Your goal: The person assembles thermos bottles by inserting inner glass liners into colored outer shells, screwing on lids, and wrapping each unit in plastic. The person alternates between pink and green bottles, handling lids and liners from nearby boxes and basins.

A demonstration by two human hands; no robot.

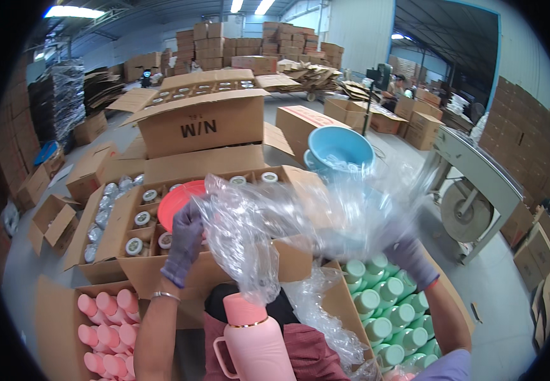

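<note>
Stretched between my hands is a crumpled clear plastic bag (249, 222), its right part smeared by motion. My left hand (186, 244), in a grey-purple glove, is closed on the bag's left edge. My right hand (409, 254), gloved alike and blurred, grips the bag's other end beside the green bottles. Under the bag a pink vacuum jug (259, 343) with a side handle and a gold ring leans upright on my lap; the bag's lower end hangs against its lid. Behind my left hand a red plastic basin (178, 202) rests on a divided carton (186, 267).
Pink bottles (108, 327) fill a carton at lower left, green bottles (392, 305) one at lower right. More clear plastic (325, 305) lies between. Beyond stand a printed carton (202, 124), a blue bucket (339, 147) and a wheeled metal machine (472, 184). A person (392, 92) is far off.
</note>
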